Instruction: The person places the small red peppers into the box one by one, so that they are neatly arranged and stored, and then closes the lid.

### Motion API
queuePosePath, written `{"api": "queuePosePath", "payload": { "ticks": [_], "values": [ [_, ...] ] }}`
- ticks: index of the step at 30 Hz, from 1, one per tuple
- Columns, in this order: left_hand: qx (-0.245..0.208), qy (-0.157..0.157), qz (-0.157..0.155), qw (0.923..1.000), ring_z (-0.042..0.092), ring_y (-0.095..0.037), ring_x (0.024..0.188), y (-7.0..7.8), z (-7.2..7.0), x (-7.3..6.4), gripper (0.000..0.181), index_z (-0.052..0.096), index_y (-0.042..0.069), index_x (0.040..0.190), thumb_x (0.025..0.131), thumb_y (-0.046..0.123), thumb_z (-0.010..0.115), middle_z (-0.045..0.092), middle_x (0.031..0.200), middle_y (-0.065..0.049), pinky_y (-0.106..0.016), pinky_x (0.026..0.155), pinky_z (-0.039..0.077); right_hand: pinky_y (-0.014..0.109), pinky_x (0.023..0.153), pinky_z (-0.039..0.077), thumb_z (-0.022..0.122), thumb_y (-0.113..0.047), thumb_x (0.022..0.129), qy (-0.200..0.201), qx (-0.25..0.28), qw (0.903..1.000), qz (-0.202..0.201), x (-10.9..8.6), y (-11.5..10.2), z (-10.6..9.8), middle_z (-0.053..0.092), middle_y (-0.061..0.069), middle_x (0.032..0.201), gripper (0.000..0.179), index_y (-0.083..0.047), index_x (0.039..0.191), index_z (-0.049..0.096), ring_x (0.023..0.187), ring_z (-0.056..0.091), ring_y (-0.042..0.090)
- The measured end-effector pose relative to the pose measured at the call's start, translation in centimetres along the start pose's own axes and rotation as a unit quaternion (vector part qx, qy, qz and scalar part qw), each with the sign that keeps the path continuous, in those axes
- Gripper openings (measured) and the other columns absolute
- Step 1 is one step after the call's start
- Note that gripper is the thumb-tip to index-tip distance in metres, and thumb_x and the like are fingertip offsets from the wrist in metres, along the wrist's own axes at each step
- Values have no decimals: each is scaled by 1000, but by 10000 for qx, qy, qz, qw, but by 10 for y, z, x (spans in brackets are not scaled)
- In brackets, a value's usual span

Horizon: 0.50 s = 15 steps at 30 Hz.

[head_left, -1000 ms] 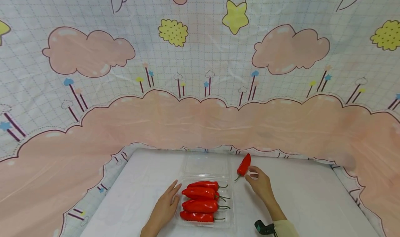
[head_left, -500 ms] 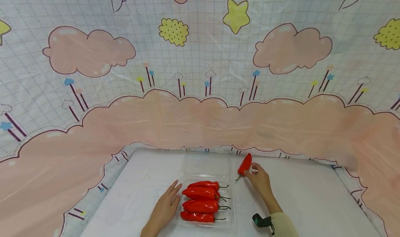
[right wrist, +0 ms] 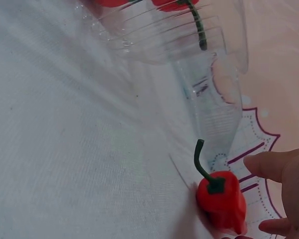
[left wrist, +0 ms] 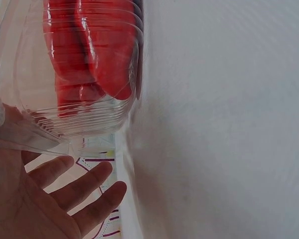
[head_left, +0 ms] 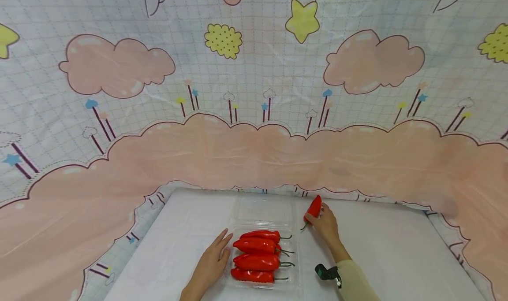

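Observation:
Several red peppers (head_left: 255,262) with green stems lie side by side in a clear plastic container (head_left: 296,272). At its left wall is my left hand (head_left: 210,263), fingers spread; in the left wrist view the thumb side shows through the plastic. One more red pepper (head_left: 313,208) lies on the white surface, right of the raised lid (head_left: 263,209). Around this loose pepper my right hand (head_left: 325,225) spreads its thumb and fingers. In the right wrist view the thumb (right wrist: 264,165) stands off the pepper (right wrist: 222,201), with fingertips close to its other side.
The white tabletop (head_left: 381,248) extends to both sides. A printed cloth (head_left: 254,155) with clouds and stars hangs behind and around it. A small black device (head_left: 327,272) is strapped at my right wrist.
My right hand has moved forward and slightly left, its thumb and fingers coming around the loose pepper. That pepper and my left hand stay in place; the head view has shifted slightly.

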<state>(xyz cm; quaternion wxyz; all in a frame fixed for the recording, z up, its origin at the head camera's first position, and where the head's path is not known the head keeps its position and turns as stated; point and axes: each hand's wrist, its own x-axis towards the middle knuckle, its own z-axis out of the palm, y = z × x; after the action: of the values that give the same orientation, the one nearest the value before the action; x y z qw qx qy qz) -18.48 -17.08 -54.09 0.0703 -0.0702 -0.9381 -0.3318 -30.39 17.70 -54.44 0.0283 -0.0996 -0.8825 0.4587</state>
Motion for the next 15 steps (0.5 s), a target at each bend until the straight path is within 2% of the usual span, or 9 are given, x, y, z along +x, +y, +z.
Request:
{"api": "queuePosePath", "payload": {
  "ticks": [15],
  "values": [
    [70,87,96,9999,55,-35,130,0,1,1,41,56,9,139,98,13,54,46,153,-9,-56,104,46,58,101,47,63,-27,89,85,-395,9992,17,11,3,5,52,35,133,75,12,145,31,118,53,46]
  ]
}}
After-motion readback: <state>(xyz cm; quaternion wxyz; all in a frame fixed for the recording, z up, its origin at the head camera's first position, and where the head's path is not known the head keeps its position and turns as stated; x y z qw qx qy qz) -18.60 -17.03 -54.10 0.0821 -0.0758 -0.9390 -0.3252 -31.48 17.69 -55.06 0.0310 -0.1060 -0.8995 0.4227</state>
